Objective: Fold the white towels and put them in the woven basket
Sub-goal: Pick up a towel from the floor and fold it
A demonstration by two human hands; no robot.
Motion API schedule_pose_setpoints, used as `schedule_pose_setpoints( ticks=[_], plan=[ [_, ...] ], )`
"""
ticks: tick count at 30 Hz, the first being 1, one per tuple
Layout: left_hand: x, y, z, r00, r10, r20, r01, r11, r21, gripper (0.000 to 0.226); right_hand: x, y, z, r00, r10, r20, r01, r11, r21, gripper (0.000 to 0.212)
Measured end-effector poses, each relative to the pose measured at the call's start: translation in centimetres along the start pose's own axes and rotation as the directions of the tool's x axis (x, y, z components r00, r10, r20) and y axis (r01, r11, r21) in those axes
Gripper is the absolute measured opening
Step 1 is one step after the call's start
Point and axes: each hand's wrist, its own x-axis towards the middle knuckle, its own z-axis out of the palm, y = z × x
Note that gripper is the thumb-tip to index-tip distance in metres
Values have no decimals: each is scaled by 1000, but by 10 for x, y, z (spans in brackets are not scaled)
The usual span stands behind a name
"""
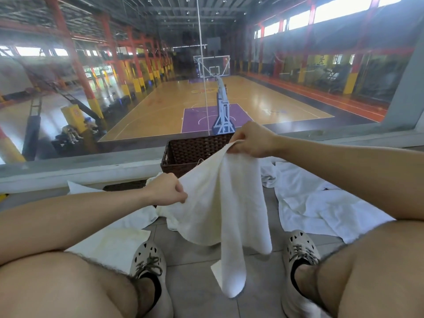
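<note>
You hold one white towel (218, 203) up off the floor (190, 255) between both hands. Your left hand (167, 189) has its grip clenched on the near end of the top edge, fingers curled round a bunch of cloth. Your right hand (251, 140), higher and farther out, pinches the other end of that edge, just in front of the rim of the woven basket (190, 151).

Held like this, the edge runs on a slant between your fists and the rest hangs free, probably so the cloth can drop open and show you its corners before you fold. It is not flat yet: one long tail dangles between your shoes (149, 265), and loose folds sag below your left hand, seeming to reach the tiles.

The basket stands straight ahead against the window ledge (80, 173), within easy reach. No folded towel shows in the part of it you can see, so I judge the task is at an early stage. More crumpled towels (316, 203) lie on the floor to your right, and a flat towel (107, 244) lies to your left.
</note>
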Motion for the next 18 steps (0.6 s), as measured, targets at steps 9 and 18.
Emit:
schedule_pose_setpoints(
  ticks=[9,18],
  plan=[
    [-11,45,16,970,209,-126,-233,946,-224,69,-1,0,4,1000,10,-18,-10,1000,-2,16],
    [9,81,22,970,98,-222,-163,942,-295,55,-3,-16,12,996,-67,-55,65,997,-45,11]
  ],
)
